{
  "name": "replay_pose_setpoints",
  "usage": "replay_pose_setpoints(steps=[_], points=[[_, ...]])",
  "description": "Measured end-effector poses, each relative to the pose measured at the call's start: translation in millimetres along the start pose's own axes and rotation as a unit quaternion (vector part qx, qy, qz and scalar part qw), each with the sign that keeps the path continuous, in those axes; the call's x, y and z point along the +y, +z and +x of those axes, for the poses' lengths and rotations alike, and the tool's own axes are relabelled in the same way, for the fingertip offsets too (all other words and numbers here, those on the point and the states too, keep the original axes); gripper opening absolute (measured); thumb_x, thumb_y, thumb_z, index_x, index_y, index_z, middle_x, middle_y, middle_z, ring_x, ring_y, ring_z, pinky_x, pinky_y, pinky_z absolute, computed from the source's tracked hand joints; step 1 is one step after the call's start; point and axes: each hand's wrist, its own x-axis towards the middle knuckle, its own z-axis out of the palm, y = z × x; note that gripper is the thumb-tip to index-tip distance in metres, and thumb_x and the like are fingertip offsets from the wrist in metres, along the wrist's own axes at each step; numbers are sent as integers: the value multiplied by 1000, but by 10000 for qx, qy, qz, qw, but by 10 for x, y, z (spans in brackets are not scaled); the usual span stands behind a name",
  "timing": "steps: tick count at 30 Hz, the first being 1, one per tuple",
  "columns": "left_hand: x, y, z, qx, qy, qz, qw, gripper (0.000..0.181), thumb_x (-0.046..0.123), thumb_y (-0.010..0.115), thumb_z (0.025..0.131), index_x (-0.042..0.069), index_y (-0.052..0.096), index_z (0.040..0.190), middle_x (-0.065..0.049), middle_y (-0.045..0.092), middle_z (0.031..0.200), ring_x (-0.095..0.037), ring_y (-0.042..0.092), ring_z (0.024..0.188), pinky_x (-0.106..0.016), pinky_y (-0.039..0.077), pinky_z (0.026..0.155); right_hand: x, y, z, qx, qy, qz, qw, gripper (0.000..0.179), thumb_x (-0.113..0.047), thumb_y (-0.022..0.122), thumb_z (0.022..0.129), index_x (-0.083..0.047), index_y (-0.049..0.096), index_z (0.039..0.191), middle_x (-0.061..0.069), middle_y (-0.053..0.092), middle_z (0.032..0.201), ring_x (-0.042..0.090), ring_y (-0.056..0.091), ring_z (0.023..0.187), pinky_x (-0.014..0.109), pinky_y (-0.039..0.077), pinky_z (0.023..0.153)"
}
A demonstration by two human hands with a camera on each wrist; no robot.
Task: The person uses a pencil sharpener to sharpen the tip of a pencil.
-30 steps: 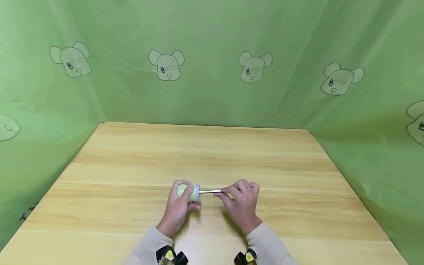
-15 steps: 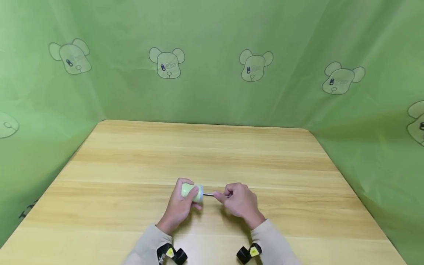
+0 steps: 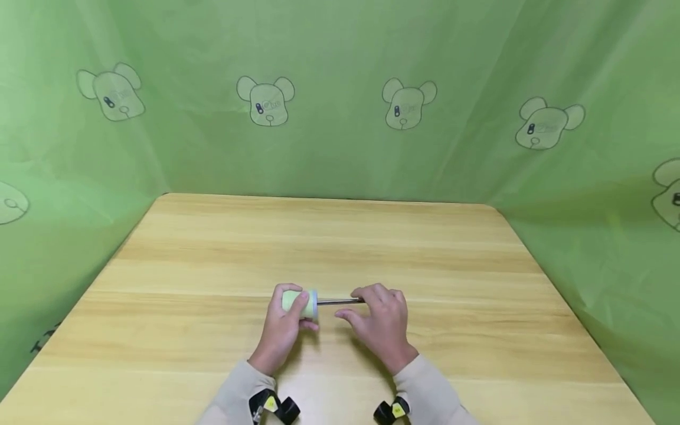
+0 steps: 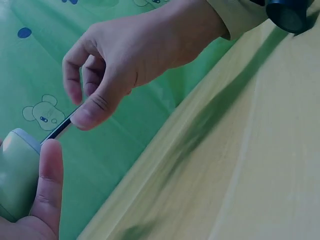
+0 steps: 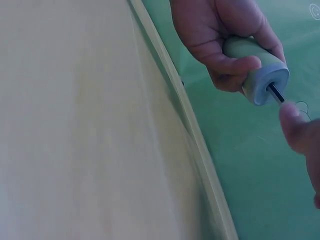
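Note:
My left hand (image 3: 283, 324) grips a light green pencil sharpener (image 4: 17, 172) with a pale blue end face (image 5: 267, 82). Its thumb lies along the sharpener's side and the fingers wrap behind. From the hole in the blue face a dark, striped pencil (image 3: 337, 301) sticks out toward the right. Around the pencil's free end, my right hand (image 3: 383, 321) has its fingers bent over the pencil, while the thumb stands apart below it in the head view. In the left wrist view, this thumb overlaps the pencil's end.
Both hands are above the near middle of a light wooden table (image 3: 340, 248). Green cloth (image 3: 340, 159) with bear-head outlines hangs behind and at both sides. Each sleeved wrist carries a small black camera, the left camera (image 3: 287, 410) and the right camera (image 3: 386, 412).
The right hand twisted over along the pencil, then rolled back and spread its thumb from its fingers. The left hand shifted slightly right and back, still gripping the sharpener.

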Motion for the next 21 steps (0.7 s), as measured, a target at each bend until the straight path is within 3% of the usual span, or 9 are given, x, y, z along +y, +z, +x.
replay_pose_setpoints(steps=[4, 9, 12, 17, 21], points=[[-6, -7, 2, -90, -29, -71, 9999, 35, 16, 53, 101, -5, 34, 122, -22, 45, 104, -25, 57, 74, -33, 61, 64, -23, 30, -11, 409, -70, -141, 9990, 39, -40, 87, 54, -10, 65, 66, -2, 54, 62, 13, 49, 52, 30, 34, 52], [-8, 2, 9, -154, 117, -29, 9998, 34, 16, 51, 101, -5, 33, 121, -22, 46, 102, -24, 57, 73, -33, 61, 63, -44, 34, -9, 831, -212, -266, 9960, 34, -45, 81, 65, -13, 69, 63, -5, 51, 60, 10, 42, 46, 27, 30, 47], [-5, 6, 17, -200, 158, -9, 9997, 34, 16, 52, 101, -6, 33, 121, -22, 47, 103, -24, 57, 73, -33, 61, 64, -58, 13, -7, 823, -216, -483, 9952, 35, -48, 76, 69, -14, 70, 63, -6, 48, 58, 8, 34, 42, 23, 25, 43], [-4, -36, 44, -349, 302, 199, 9987, 31, 10, 51, 100, -7, 34, 120, -23, 48, 101, -27, 59, 72, -35, 62, 64, -92, -29, 27, 170, 76, -672, 9976, 34, -47, 82, 62, -16, 70, 62, -8, 45, 56, 1, 22, 42, 16, 17, 40], [-31, -78, 61, -631, 696, 554, 9940, 20, 1, 49, 99, -6, 38, 115, -22, 52, 95, -27, 61, 68, -37, 62, 63, -126, -92, 39, -742, 850, -252, 9933, 30, -40, 91, 58, -20, 69, 61, -13, 46, 57, -2, 32, 42, 17, 23, 38]])
